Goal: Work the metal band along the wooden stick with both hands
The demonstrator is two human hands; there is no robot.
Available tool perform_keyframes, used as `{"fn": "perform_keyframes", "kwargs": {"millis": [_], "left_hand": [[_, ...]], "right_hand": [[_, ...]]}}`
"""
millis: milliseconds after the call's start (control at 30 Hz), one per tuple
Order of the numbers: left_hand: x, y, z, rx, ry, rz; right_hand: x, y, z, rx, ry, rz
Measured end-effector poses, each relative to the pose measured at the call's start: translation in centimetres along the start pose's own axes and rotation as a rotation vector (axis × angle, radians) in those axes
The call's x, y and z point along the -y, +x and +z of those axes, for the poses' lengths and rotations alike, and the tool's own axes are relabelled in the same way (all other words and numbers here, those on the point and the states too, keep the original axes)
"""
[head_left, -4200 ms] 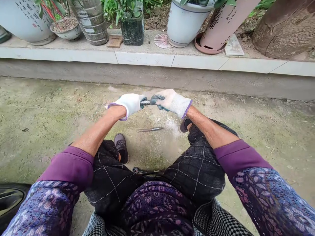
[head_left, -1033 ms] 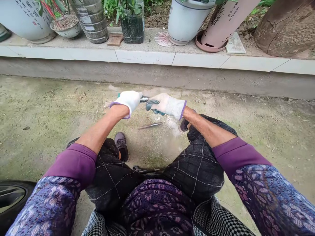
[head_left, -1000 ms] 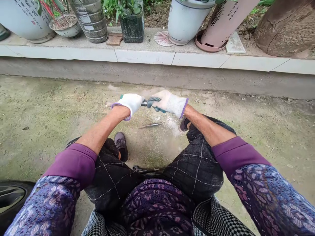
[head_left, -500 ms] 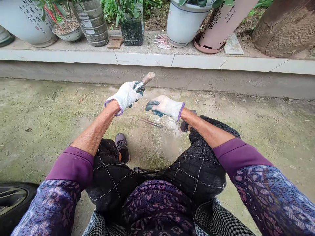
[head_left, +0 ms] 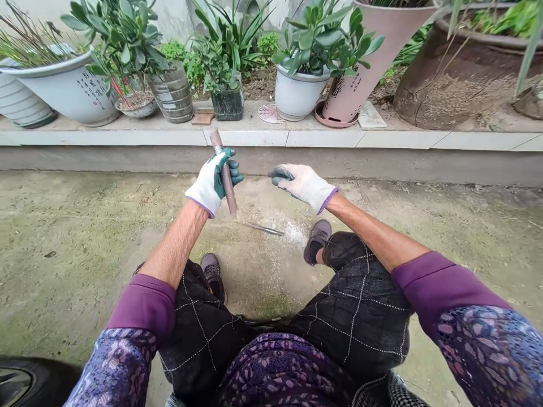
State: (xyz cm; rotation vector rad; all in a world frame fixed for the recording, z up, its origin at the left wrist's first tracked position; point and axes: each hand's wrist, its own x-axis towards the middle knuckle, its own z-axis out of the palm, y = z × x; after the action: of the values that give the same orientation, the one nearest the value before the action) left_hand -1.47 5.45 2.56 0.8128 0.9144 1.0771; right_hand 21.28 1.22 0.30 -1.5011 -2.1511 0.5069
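My left hand (head_left: 213, 180), in a white glove with a green palm, is closed round a brown wooden handle (head_left: 225, 172) with a metal band near its top end. The handle stands nearly upright in front of me. My right hand (head_left: 299, 181), gloved the same way, hovers to the right of the handle with its fingers curled loosely downward and nothing visible in it. On the concrete ground between my feet lies a thin metal rod (head_left: 263, 228) beside a patch of pale dust.
A raised tiled ledge (head_left: 322, 138) runs across the back, carrying several plant pots, among them a white pot (head_left: 296, 96) and a tall pink pot (head_left: 369, 62). My shoes (head_left: 316, 242) rest on the mossy concrete. A dark tyre (head_left: 25, 381) shows at the bottom left.
The hands came apart: my left hand swung the wooden handle up from level to nearly upright, and my right hand let go. The view tilted up, showing more of the plants.
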Motion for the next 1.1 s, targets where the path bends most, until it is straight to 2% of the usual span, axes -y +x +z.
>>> {"fn": "perform_keyframes", "kwargs": {"millis": [133, 267, 367, 433, 533, 633, 700, 767, 867, 933, 1000, 1100], "left_hand": [[1.8, 1.1, 2.0, -0.117, -0.141, 0.071], [3.5, 1.7, 3.9, -0.203, -0.184, 0.099], [3.4, 1.5, 3.8, -0.147, -0.151, 0.034], [2.8, 1.0, 3.0, -0.061, -0.046, 0.004], [1.3, 0.1, 1.6, 0.076, 0.261, -0.036], [0.0, -0.5, 1.1, 0.273, 0.623, -0.044], [-0.5, -0.6, 1.2, 0.313, 0.757, 0.004], [-0.7, -0.8, 1.6, 0.287, 0.736, 0.048], [-0.7, -1.3, 2.2, 0.324, 0.536, 0.035], [-0.4, -1.5, 2.6, 0.326, 0.452, -0.006], [0.4, -1.4, 3.0, 0.245, 0.418, -0.052], [2.2, -0.8, 3.9, 0.099, 0.342, -0.111]], "right_hand": [[2.7, 0.5, 1.5, 0.060, 0.142, -0.050], [3.8, 1.9, 3.3, 0.080, 0.108, 0.084], [3.3, 2.3, 2.4, -0.005, 0.092, 0.098], [2.6, 1.8, 1.2, 0.006, 0.180, 0.138], [1.2, 0.4, -0.4, 0.266, 0.658, 0.258], [-0.4, -1.1, -1.4, 0.564, 1.121, 0.279], [-1.2, -1.8, -1.8, 0.664, 1.269, 0.257], [-1.6, -2.3, -2.2, 0.673, 1.313, 0.242], [-1.6, -2.5, -2.3, 0.637, 1.241, 0.215], [-1.6, -2.4, -1.9, 0.605, 1.099, 0.208], [-1.7, -2.1, -1.3, 0.483, 0.813, 0.205], [-1.9, -1.5, -0.8, 0.206, 0.213, 0.156]]}}
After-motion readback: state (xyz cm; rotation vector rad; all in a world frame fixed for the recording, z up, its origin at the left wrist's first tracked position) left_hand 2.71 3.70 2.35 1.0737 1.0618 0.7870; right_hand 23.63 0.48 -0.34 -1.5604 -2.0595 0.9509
